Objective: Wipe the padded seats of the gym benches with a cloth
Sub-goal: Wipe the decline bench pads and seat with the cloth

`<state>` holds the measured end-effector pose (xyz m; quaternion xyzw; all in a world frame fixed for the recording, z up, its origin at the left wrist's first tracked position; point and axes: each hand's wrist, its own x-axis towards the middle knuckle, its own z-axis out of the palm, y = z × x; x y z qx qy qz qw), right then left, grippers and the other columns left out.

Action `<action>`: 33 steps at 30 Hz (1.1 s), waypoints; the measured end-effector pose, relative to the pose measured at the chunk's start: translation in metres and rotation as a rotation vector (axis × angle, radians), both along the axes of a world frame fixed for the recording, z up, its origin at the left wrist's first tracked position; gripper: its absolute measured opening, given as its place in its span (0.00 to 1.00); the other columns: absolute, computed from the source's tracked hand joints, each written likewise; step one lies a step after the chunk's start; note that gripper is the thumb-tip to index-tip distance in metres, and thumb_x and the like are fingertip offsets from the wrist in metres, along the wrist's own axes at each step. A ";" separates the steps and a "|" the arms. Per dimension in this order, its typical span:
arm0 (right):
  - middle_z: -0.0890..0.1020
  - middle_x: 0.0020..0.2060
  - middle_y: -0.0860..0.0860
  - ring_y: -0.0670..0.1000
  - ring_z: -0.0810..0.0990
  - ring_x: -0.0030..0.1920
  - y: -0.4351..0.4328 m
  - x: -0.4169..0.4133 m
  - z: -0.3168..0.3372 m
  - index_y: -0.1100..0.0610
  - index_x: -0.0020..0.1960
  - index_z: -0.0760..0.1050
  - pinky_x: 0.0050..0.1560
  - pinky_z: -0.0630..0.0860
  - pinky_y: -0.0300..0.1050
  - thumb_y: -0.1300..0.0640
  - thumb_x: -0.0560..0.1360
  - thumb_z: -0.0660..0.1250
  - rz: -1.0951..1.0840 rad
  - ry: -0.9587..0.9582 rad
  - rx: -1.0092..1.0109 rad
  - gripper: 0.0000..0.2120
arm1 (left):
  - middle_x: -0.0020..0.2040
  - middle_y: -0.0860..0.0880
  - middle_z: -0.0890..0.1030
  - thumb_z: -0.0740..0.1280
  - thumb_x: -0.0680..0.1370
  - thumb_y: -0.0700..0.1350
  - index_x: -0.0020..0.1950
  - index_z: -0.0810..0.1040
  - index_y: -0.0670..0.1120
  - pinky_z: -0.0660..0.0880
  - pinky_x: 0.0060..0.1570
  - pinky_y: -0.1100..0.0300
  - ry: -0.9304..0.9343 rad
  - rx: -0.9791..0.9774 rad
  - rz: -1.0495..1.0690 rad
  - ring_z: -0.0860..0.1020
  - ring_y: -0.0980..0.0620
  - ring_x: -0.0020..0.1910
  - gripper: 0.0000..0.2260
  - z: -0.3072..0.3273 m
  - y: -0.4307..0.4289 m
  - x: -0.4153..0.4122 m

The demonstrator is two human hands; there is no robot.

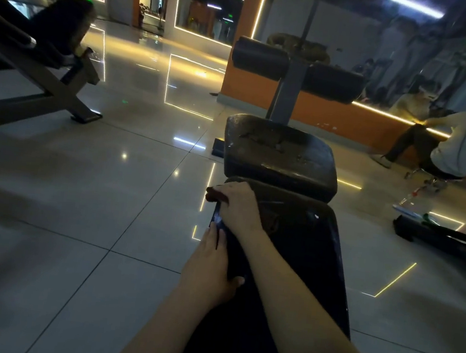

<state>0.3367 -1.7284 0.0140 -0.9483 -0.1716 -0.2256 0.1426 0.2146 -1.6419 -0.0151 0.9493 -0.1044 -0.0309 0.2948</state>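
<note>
Fingers (225, 195) of the right hand (237, 205) are curled tight round a crumpled dark-red cloth (213, 195), right at the far left corner of the long back pad (304, 255), which is smooth, glossy black vinyl. The left hand (211, 266) lies just behind, fingers straight along the pad's left edge, thumb on top. Beyond it is the seat pad (280, 152), cracked and peeling, with rounded corners. Open floor (95, 190) to the left, shiny pale tiles mirroring strip lights. Another person (456, 142) sits well off right.
</note>
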 end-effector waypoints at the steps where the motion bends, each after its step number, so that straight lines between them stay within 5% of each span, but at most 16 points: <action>1: 0.82 0.57 0.52 0.55 0.76 0.59 0.000 0.002 -0.001 0.52 0.61 0.81 0.64 0.71 0.49 0.64 0.76 0.65 0.015 -0.013 -0.040 0.17 | 0.80 0.47 0.36 0.70 0.75 0.59 0.79 0.37 0.45 0.56 0.77 0.51 0.000 0.002 -0.002 0.44 0.48 0.79 0.50 0.000 0.000 0.001; 11: 0.73 0.58 0.55 0.57 0.71 0.59 -0.065 0.028 0.021 0.54 0.59 0.80 0.59 0.69 0.48 0.62 0.77 0.62 -0.638 -0.048 0.177 0.13 | 0.80 0.49 0.36 0.69 0.75 0.60 0.80 0.40 0.46 0.52 0.76 0.53 -0.036 -0.017 0.015 0.44 0.50 0.79 0.48 0.000 -0.001 -0.006; 15: 0.75 0.53 0.53 0.53 0.72 0.53 -0.016 0.017 0.005 0.53 0.58 0.79 0.54 0.67 0.43 0.59 0.78 0.63 -0.371 -0.102 0.049 0.11 | 0.80 0.48 0.38 0.68 0.76 0.60 0.80 0.41 0.45 0.49 0.78 0.51 -0.053 0.003 0.012 0.46 0.47 0.79 0.47 -0.001 0.002 -0.007; 19: 0.74 0.54 0.53 0.51 0.71 0.55 -0.009 0.008 -0.001 0.52 0.62 0.79 0.59 0.68 0.39 0.61 0.79 0.64 -0.021 -0.028 -0.056 0.14 | 0.80 0.48 0.40 0.69 0.75 0.61 0.80 0.42 0.46 0.49 0.78 0.51 -0.065 0.014 0.005 0.48 0.46 0.79 0.47 -0.001 0.007 -0.005; 26: 0.74 0.53 0.52 0.53 0.71 0.54 -0.028 0.035 0.007 0.53 0.59 0.79 0.52 0.59 0.40 0.61 0.78 0.61 -0.475 -0.124 0.092 0.14 | 0.80 0.47 0.38 0.68 0.76 0.60 0.80 0.42 0.45 0.48 0.77 0.52 -0.077 0.008 0.005 0.46 0.47 0.79 0.46 0.000 0.002 -0.003; 33: 0.74 0.51 0.47 0.46 0.70 0.52 -0.039 -0.035 -0.004 0.50 0.61 0.81 0.54 0.59 0.23 0.61 0.76 0.68 0.219 0.059 -0.062 0.15 | 0.81 0.47 0.41 0.68 0.75 0.61 0.80 0.40 0.46 0.50 0.78 0.53 -0.092 -0.026 -0.027 0.46 0.48 0.79 0.47 -0.002 0.010 -0.005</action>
